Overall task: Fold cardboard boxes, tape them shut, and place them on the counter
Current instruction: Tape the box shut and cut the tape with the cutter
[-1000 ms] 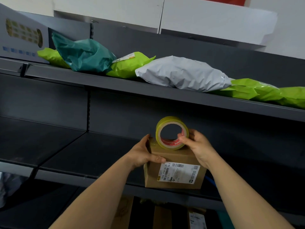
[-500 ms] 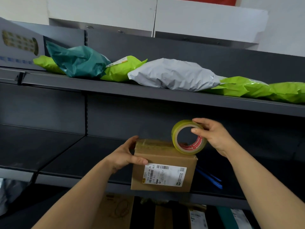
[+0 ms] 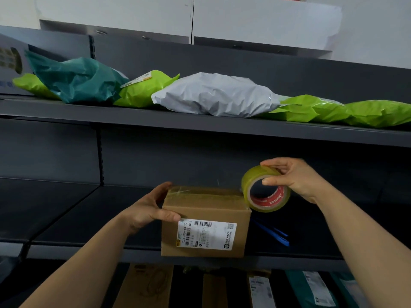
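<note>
A brown cardboard box sits at the front edge of a dark grey shelf, its white shipping label facing the camera. The left hand clasps the box's left end: the thumb lies across the front face near the upper left corner, and the other fingers curl over the top edge at the far left. A strip of clear tape runs along the box's top seam toward the right corner. There the roll of clear packing tape, with its red printed core, stands on edge, touching the box's upper right corner. The right hand holds the roll from the right side, thumb hooked inside the core and the other fingers pressed over the outer rim at the top. Behind the box's right side, a blue item lies on the shelf. On the shelf above rest a teal mailer bag, a grey mailer bag and several lime-green mailer bags.
</note>
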Demonstrator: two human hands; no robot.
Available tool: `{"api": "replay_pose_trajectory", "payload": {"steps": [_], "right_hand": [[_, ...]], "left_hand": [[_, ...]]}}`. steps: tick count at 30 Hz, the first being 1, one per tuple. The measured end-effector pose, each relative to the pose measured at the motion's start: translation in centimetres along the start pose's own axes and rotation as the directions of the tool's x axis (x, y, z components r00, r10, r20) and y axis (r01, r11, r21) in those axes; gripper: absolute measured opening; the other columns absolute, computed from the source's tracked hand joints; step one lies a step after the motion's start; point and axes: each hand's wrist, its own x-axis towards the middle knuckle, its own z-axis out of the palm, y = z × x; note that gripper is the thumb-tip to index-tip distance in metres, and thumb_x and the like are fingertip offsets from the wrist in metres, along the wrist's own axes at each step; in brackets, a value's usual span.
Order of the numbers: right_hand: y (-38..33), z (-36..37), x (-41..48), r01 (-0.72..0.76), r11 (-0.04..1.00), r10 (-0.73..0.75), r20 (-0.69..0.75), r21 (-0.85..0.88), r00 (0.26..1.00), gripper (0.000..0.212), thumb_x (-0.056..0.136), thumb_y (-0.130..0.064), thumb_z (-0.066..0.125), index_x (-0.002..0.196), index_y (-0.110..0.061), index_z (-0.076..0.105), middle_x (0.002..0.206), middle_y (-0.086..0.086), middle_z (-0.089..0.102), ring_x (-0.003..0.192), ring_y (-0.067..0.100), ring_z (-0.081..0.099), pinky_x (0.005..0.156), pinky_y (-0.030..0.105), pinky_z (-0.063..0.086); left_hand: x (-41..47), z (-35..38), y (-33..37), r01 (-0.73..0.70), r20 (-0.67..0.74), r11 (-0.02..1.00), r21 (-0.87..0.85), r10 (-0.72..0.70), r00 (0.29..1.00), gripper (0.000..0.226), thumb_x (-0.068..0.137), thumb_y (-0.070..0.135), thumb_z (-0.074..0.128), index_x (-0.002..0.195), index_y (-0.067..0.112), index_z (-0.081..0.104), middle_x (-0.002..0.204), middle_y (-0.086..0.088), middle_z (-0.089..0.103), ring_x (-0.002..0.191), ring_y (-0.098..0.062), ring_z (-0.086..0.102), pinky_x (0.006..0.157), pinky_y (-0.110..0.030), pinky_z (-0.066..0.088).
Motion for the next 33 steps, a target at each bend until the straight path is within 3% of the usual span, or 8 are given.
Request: {"api": "replay_pose_trajectory", "payload": {"steps": [9, 14, 16, 20, 25, 28, 31, 33], "right_hand": [[3.2, -0.6, -1.1, -0.11, 0.994, 0.11, 0.026, 0.005, 0.994, 0.051, 0.063, 0.0, 0.084, 0.105, -0.026, 0.071, 0.112, -0.003, 0.071, 0.108, 0.011, 0.063, 0.098, 0.028, 0.047], [4.7, 0.0, -1.3, -0.152, 0.987, 0.154, 0.055, -0.043, 0.986, 0.051, 0.062, 0.003, 0.085, 0.102, -0.025, 0.07, 0.109, -0.002, 0.071, 0.105, 0.009, 0.064, 0.087, 0.019, 0.048], [5.7, 0.3, -1.6, -0.174, 0.984, 0.175, 0.042, -0.031, 0.984, 0.051, 0.063, 0.002, 0.085, 0.102, -0.027, 0.07, 0.111, -0.004, 0.07, 0.109, 0.01, 0.061, 0.091, 0.022, 0.047], [6.4, 0.3, -1.5, -0.182, 0.983, 0.183, 0.047, -0.024, 0.982, 0.05, 0.064, -0.002, 0.085, 0.103, -0.029, 0.069, 0.111, -0.007, 0.069, 0.109, 0.008, 0.06, 0.09, 0.022, 0.045], [7.2, 0.5, -1.8, -0.187, 0.982, 0.188, 0.048, -0.012, 0.981, 0.049, 0.066, -0.004, 0.085, 0.104, -0.031, 0.069, 0.112, -0.008, 0.069, 0.112, 0.01, 0.06, 0.099, 0.03, 0.046], [7.3, 0.7, -2.0, -0.181, 0.982, 0.179, 0.04, 0.047, 0.983, 0.049, 0.067, -0.003, 0.084, 0.106, -0.031, 0.069, 0.116, -0.006, 0.068, 0.111, 0.008, 0.059, 0.095, 0.026, 0.046], [6.9, 0.9, -2.0, -0.165, 0.983, 0.162, 0.037, 0.08, 0.986, 0.049, 0.068, -0.001, 0.082, 0.106, -0.028, 0.069, 0.116, -0.004, 0.068, 0.108, 0.008, 0.061, 0.086, 0.02, 0.047], [6.7, 1.1, -2.0, -0.159, 0.983, 0.155, 0.051, 0.089, 0.987, 0.048, 0.067, -0.003, 0.083, 0.106, -0.027, 0.069, 0.115, -0.003, 0.069, 0.108, 0.01, 0.062, 0.086, 0.02, 0.047]], "left_hand": [[-0.1, -0.1, 0.1, -0.02, 0.012, 1.0, 0.017, 0.02, 1.0, 0.137, 0.028, 0.045, 0.096, 0.146, 0.036, 0.027, 0.139, 0.014, 0.045, 0.128, -0.012, 0.045, 0.103, -0.03, 0.041], [-0.1, -0.2, 0.0, -0.017, 0.008, 1.0, 0.026, 0.017, 1.0, 0.137, 0.029, 0.047, 0.095, 0.147, 0.035, 0.026, 0.139, 0.014, 0.046, 0.126, -0.01, 0.046, 0.104, -0.032, 0.04], [-0.1, -0.2, 0.0, -0.019, 0.008, 0.999, 0.027, 0.019, 1.0, 0.136, 0.028, 0.047, 0.095, 0.146, 0.036, 0.027, 0.139, 0.014, 0.046, 0.127, -0.011, 0.047, 0.105, -0.032, 0.04], [0.1, -0.3, -0.1, -0.009, 0.004, 1.0, 0.028, 0.009, 1.0, 0.131, 0.03, 0.046, 0.096, 0.143, 0.039, 0.029, 0.14, 0.013, 0.046, 0.128, -0.011, 0.046, 0.107, -0.034, 0.039], [0.1, -0.1, -0.3, -0.002, -0.002, 1.0, 0.013, 0.002, 1.0, 0.132, 0.031, 0.045, 0.095, 0.145, 0.038, 0.028, 0.141, 0.012, 0.046, 0.129, -0.012, 0.046, 0.109, -0.037, 0.038], [-0.2, 0.0, 0.1, 0.023, 0.009, 1.0, 0.015, -0.023, 1.0, 0.136, 0.032, 0.044, 0.096, 0.148, 0.037, 0.025, 0.142, 0.012, 0.044, 0.129, -0.013, 0.045, 0.11, -0.038, 0.036], [-0.6, 0.3, 1.4, 0.035, -0.017, 0.993, 0.116, -0.033, 0.999, 0.114, 0.043, 0.041, 0.089, 0.143, 0.045, 0.034, 0.146, 0.015, 0.035, 0.131, -0.016, 0.041, 0.11, -0.039, 0.038], [-0.7, 1.0, 3.0, -0.012, -0.053, 0.93, 0.366, 0.033, 0.998, 0.089, 0.057, 0.048, 0.075, 0.139, 0.047, 0.041, 0.151, 0.021, 0.022, 0.141, -0.014, 0.027, 0.114, -0.04, 0.032]]}}
